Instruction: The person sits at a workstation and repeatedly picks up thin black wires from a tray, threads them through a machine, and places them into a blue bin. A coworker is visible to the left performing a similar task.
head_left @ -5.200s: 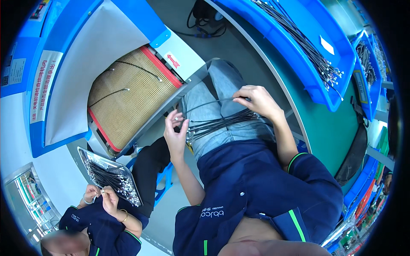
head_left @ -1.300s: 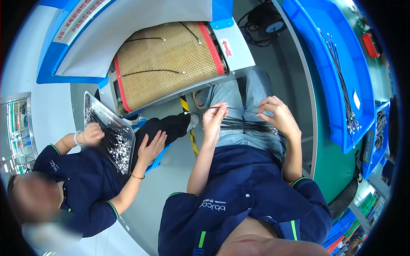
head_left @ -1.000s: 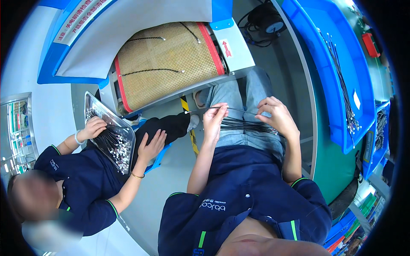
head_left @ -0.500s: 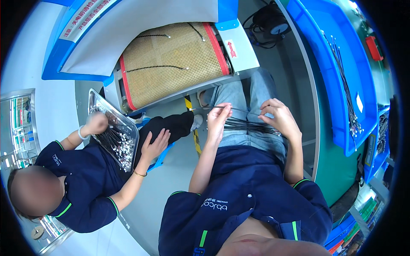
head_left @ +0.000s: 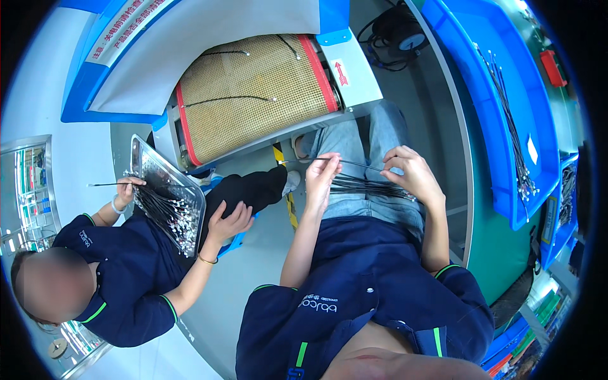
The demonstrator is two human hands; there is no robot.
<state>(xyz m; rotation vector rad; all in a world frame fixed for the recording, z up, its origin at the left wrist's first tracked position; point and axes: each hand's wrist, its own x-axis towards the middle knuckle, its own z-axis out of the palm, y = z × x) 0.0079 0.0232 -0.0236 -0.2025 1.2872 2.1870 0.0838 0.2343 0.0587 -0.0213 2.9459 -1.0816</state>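
Over my lap a single thin black cable (head_left: 360, 164) is stretched between my two hands. My left hand (head_left: 322, 180) pinches it between thumb and fingertips, and a short end sticks out past that hand on the left. Fingertips of my right hand (head_left: 415, 174) are closed on the cable's other end. Just beneath, a bundle of black cables (head_left: 364, 185) lies across my thighs, its right ends partly hidden behind my right hand.
A mesh conveyor belt (head_left: 253, 120) with several cables stands ahead. At left, a co-worker holds a metal tray (head_left: 201, 218) of cables and lifts one cable (head_left: 104, 184). To my right, a blue bin (head_left: 538, 101) with cables rests on a green table (head_left: 487, 253).
The co-worker's hand has drawn a cable out of the tray toward the left. My hands and the cable between them look nearly unchanged.
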